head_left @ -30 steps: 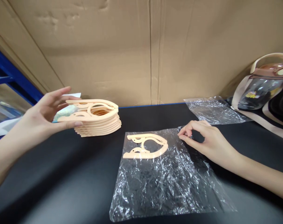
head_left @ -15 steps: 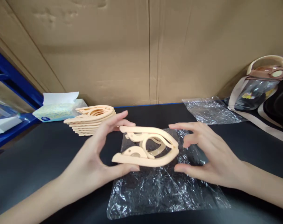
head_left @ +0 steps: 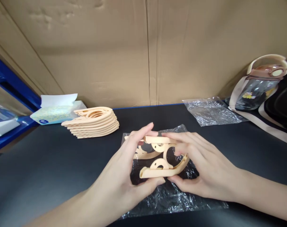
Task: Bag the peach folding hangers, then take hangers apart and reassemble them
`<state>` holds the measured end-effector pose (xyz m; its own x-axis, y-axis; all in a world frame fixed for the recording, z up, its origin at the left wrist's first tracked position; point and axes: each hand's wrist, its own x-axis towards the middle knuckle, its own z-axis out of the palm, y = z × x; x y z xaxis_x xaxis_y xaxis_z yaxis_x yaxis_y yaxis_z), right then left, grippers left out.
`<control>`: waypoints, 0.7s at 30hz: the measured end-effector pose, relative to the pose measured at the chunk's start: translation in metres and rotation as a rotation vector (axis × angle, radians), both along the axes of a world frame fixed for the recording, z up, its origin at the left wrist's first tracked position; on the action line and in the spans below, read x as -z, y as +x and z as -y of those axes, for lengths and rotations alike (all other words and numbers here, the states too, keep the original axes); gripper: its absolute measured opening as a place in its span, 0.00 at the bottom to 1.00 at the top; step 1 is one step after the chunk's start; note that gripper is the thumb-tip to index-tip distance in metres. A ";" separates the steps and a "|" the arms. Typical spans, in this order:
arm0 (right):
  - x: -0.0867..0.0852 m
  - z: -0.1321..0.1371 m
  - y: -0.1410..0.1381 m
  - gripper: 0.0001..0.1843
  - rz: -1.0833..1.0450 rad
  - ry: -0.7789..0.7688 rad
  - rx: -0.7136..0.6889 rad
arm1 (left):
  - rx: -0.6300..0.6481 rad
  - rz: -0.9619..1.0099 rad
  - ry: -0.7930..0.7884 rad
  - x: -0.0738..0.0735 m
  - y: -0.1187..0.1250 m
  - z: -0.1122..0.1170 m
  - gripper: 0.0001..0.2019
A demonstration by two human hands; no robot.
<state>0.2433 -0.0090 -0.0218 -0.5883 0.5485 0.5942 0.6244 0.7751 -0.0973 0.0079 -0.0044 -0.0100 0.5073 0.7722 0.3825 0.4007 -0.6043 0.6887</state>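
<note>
A folded beige plastic clothes hanger (head_left: 155, 172) is held up between my two hands, over a clear plastic bag (head_left: 181, 201). My left hand (head_left: 124, 170) grips its left part, fingertips along the upper arm and thumb under the lower one. At the right, curved end, my right hand (head_left: 200, 160) closes on it in the same way, covering part of that end. Behind the held hanger, partly hidden by it and my left fingers, a second beige hanger (head_left: 146, 155) lies at the bag. To the left stands a neat stack of folded hangers (head_left: 98, 126).
A tissue box (head_left: 55, 112) stands behind the stack, near a blue metal frame (head_left: 13, 85). Another clear bag (head_left: 212, 112) lies at the back right, beside a strapped water bottle (head_left: 257, 88). Cardboard (head_left: 98, 56) walls off the back of the black table (head_left: 62, 170).
My right hand has moved in from beside the hanger and now grips it. The held hanger has shifted slightly right and down, and more of the second hanger shows behind it.
</note>
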 end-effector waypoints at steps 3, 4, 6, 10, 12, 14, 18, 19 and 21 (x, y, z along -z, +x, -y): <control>-0.001 0.000 0.000 0.18 0.022 0.090 0.045 | -0.089 0.095 -0.153 0.007 0.004 0.007 0.46; -0.002 0.000 0.000 0.18 0.028 0.117 0.054 | -0.128 0.125 -0.236 0.007 0.005 0.009 0.43; -0.003 0.001 -0.001 0.17 0.034 0.161 0.058 | -0.153 0.152 -0.429 0.004 0.009 0.009 0.28; -0.004 0.002 -0.002 0.15 0.033 0.189 0.013 | 0.005 0.123 -0.694 -0.010 0.018 0.001 0.11; -0.004 0.003 -0.001 0.15 0.024 0.183 -0.016 | 0.014 0.120 -0.712 -0.014 0.022 -0.003 0.11; -0.005 0.004 0.000 0.15 0.020 0.175 -0.032 | 0.002 0.129 -0.723 -0.015 0.025 -0.005 0.12; -0.006 0.004 0.002 0.14 0.019 0.146 -0.026 | -0.010 0.172 -0.765 -0.012 0.027 -0.005 0.10; -0.006 0.004 0.002 0.15 0.019 0.134 -0.022 | -0.024 0.161 -0.757 -0.011 0.027 -0.005 0.10; -0.006 0.004 0.002 0.15 0.017 0.105 -0.012 | -0.049 0.112 -0.732 -0.010 0.027 -0.004 0.11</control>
